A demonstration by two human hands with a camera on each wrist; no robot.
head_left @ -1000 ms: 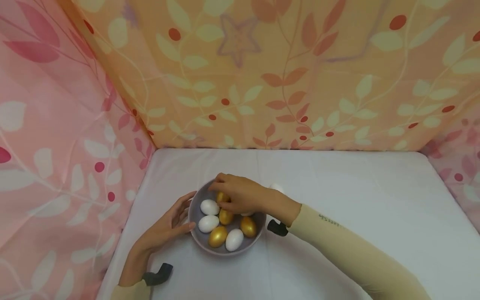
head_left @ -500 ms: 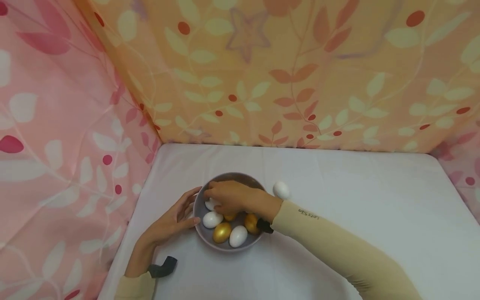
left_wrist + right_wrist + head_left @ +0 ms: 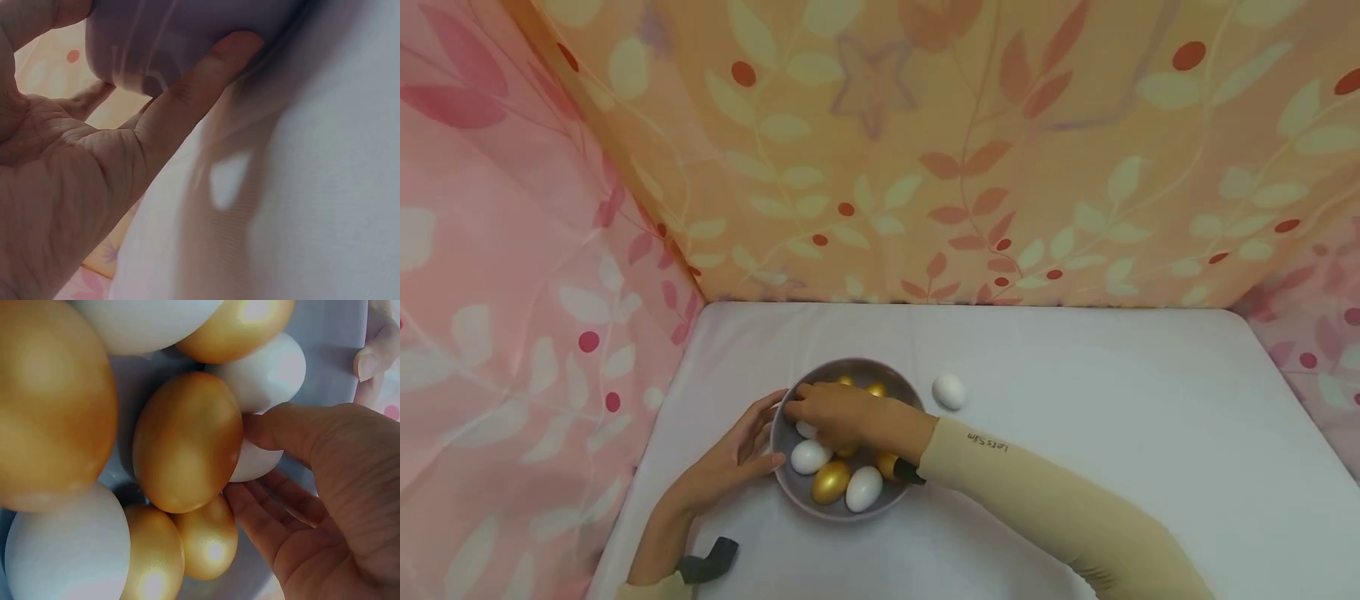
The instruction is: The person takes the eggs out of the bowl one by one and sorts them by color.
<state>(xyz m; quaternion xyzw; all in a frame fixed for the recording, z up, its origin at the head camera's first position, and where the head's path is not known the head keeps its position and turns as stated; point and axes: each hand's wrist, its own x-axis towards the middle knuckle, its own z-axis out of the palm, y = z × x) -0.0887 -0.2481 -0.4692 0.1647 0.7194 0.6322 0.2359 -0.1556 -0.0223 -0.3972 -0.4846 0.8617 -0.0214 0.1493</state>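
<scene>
- Head view: the right hand (image 3: 838, 417) reaches in from the lower right, back upward, over the left part of a round purple-grey bowl (image 3: 897, 390) of gold and white eggs (image 3: 831, 483); its fingertips are partly hidden. The left hand (image 3: 737, 454) comes from the lower left, fingers spread against the bowl's outer side. A smooth white oval egg (image 3: 950, 391) lies right of the bowl on the white table (image 3: 1075, 400).
- Left wrist view: the left hand's thumb and fingers are apart, touching the bowl's outer wall.
- Right wrist view: the right hand's thumb and fingers pinch a smooth white egg inside the bowl (image 3: 255, 461), beside a glossy gold egg (image 3: 187, 442).
</scene>
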